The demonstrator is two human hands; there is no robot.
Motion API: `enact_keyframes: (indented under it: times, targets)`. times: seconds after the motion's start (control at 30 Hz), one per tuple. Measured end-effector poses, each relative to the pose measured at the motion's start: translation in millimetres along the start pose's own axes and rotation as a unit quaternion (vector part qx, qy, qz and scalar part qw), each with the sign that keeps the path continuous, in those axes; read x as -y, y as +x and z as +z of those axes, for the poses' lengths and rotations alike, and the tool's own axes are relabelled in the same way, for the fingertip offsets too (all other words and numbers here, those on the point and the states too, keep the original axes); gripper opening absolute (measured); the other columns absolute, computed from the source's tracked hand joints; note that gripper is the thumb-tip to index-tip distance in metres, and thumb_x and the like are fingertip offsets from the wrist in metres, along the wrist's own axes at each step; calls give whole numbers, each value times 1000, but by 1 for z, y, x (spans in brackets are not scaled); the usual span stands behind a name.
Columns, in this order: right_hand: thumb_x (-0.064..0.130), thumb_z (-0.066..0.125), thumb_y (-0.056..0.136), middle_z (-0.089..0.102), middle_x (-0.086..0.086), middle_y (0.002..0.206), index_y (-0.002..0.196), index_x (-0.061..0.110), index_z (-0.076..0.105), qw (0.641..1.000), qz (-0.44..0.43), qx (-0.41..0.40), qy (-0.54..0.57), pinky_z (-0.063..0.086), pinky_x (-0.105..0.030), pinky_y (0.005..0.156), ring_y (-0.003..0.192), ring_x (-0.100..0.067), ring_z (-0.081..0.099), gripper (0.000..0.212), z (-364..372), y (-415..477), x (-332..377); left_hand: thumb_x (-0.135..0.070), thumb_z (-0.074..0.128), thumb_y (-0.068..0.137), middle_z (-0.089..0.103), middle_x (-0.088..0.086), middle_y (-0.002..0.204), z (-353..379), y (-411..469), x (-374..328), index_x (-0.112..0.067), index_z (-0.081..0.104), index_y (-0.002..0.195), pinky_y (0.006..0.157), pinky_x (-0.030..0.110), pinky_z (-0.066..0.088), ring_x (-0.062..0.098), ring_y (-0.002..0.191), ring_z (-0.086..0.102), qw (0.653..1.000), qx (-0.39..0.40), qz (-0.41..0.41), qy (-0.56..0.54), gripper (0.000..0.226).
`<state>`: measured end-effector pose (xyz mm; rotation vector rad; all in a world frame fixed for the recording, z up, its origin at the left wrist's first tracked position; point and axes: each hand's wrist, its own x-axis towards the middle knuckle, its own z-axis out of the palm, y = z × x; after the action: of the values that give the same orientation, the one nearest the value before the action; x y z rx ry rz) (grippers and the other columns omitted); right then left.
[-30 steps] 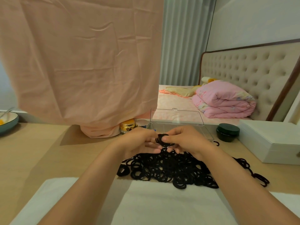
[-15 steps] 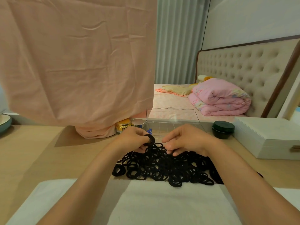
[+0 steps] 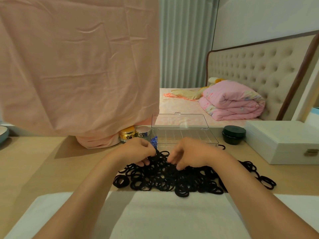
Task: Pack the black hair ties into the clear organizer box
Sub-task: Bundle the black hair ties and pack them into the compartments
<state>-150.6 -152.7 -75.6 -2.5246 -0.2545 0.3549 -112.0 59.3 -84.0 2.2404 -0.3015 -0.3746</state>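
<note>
Since half a second back, both hands have sunk lower onto the ties point(image 3: 169, 178), a black heap on the table point(image 3: 34, 169) just past the towel point(image 3: 164, 214). My left hand point(image 3: 138, 150) is at the heap's 11 o'clock edge, thumb and fingers curled round a small bunch point(image 3: 156, 155) of ties. My right hand point(image 3: 191, 154) is at the heap's 12 o'clock, fingers bent down into the loops; whether they have caught any I cannot tell. At 12 o'clock just beyond both hands stands the box point(image 3: 185, 136), lid raised, with something blue in its left end. One stray tie point(image 3: 222, 147) lies by its right front corner. A dark jar point(image 3: 233, 134) sits at 1 o'clock, with a white case point(image 3: 283, 140) just beside it at 2.
</note>
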Motion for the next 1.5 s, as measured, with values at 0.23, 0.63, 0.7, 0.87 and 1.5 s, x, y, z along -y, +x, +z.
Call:
enact_keyframes:
  times: [0.23, 0.63, 0.7, 0.87, 1.5]
  targets:
    - [29, 65, 96, 75, 8, 99, 104, 23, 79, 996, -5, -85, -42, 55, -25, 84, 94, -10, 69, 17, 1, 0, 6, -20, 63, 95, 71, 2, 86, -3, 2, 3, -18, 66, 82, 68, 23, 53, 10, 76, 68, 1000, -24, -4, -14, 14]
    - [27, 77, 87, 73, 10, 103, 105, 28, 78, 988, 39, -11, -149, 57, -35, 94, 96, -12, 68, 19, 15, 3, 10, -25, 63, 94, 75, 8, 95, 0, 2, 4, -17, 69, 89, 81, 32, 58, 15, 82, 69, 999, -33, 23, 10, 11]
    - [23, 75, 88, 74, 10, 104, 104, 30, 80, 994, 21, -39, -103, 55, -30, 89, 94, -11, 67, 18, 6, 0, 10, -24, 65, 94, 75, 7, 92, 0, 2, 4, -17, 70, 89, 76, 29, 57, 12, 77, 67, 999, -46, 26, -6, 11]
    - [18, 72, 91, 75, 11, 102, 103, 32, 81, 997, -11, -74, -20, 51, -20, 82, 91, -4, 66, 20, -6, -8, 12, -23, 69, 93, 74, 6, 86, 0, 3, 5, -20, 69, 83, 69, 24, 57, 11, 72, 66, 995, -82, 32, -53, 10]
    - [9, 78, 86, 78, -10, 90, 97, 12, 79, 930, 21, -194, 310, 49, -19, 49, 68, -14, 70, 11, 8, -1, 22, -26, 74, 86, 78, 7, 95, 4, -5, -7, -4, 67, 123, 99, 39, 55, 21, 100, 71, 934, 154, 45, -320, 43]
